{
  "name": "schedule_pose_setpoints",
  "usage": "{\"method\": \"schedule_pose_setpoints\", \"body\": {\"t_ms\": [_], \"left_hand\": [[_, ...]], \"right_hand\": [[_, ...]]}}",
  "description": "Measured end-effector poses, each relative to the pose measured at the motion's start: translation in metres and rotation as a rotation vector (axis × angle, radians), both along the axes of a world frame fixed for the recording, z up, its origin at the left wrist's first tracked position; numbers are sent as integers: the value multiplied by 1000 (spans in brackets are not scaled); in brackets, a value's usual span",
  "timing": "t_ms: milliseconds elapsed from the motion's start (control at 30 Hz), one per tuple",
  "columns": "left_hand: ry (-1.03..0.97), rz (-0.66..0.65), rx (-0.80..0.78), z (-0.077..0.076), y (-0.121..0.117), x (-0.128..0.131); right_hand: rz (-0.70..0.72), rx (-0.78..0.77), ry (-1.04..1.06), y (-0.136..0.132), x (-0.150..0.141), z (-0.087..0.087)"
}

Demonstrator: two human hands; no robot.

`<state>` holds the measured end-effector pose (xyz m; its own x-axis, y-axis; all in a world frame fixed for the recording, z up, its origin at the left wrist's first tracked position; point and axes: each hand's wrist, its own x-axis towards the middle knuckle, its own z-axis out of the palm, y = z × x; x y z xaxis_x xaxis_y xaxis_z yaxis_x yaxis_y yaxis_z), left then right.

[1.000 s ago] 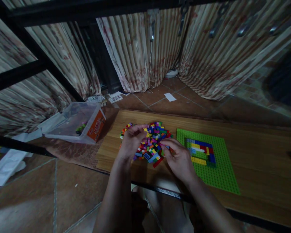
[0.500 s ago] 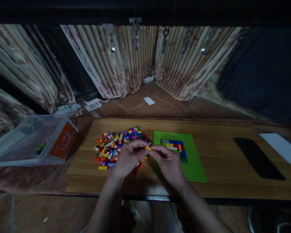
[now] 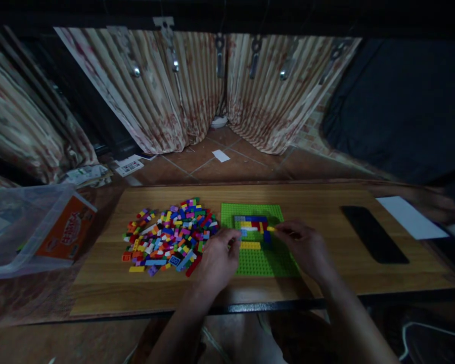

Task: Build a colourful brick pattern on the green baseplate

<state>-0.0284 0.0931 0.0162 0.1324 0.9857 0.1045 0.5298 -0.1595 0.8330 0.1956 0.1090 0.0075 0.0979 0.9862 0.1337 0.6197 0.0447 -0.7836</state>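
Head view, only one. Right hand (image 3: 306, 247): thumb and forefinger pinched on a small yellow brick (image 3: 271, 229), which sits at the right end of the build (image 3: 253, 219); cannot tell whether the two touch. Left hand (image 3: 220, 259): thumb and forefinger near each other at the build's left side; cannot tell if anything is between them.

Yellow brick: likely hard plastic, very light, stiff, smooth, hard to break. Small, so probably apt to slip or twist in a loose pinch. Best taken by opposite side walls, fingertips only, studs and underside left free. Pressing probably wants a straight push, little force.

Around: green plate (image 3: 267, 268) lies flat on the table (image 3: 106, 290), build on it, a yellow strip (image 3: 250, 245) along the near side. Left hand overlaps the plate's near left part and hides some of it. Pile (image 3: 167, 237) of loose mixed bricks just left of the plate, crowding that hand. Right of the plate, well apart: black slab (image 3: 373, 235), white sheet (image 3: 411, 217). Far left: clear box (image 3: 56, 199), orange label, off the wooden top.
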Motion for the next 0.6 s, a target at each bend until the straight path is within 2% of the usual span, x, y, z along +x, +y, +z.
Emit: {"method": "schedule_pose_setpoints", "body": {"t_ms": [400, 600], "left_hand": [[141, 14, 13, -8, 7, 6], [261, -28, 63, -7, 4, 10]], "right_hand": [[162, 83, -82, 4, -30, -3], [170, 81, -138, 12, -36, -12]]}}
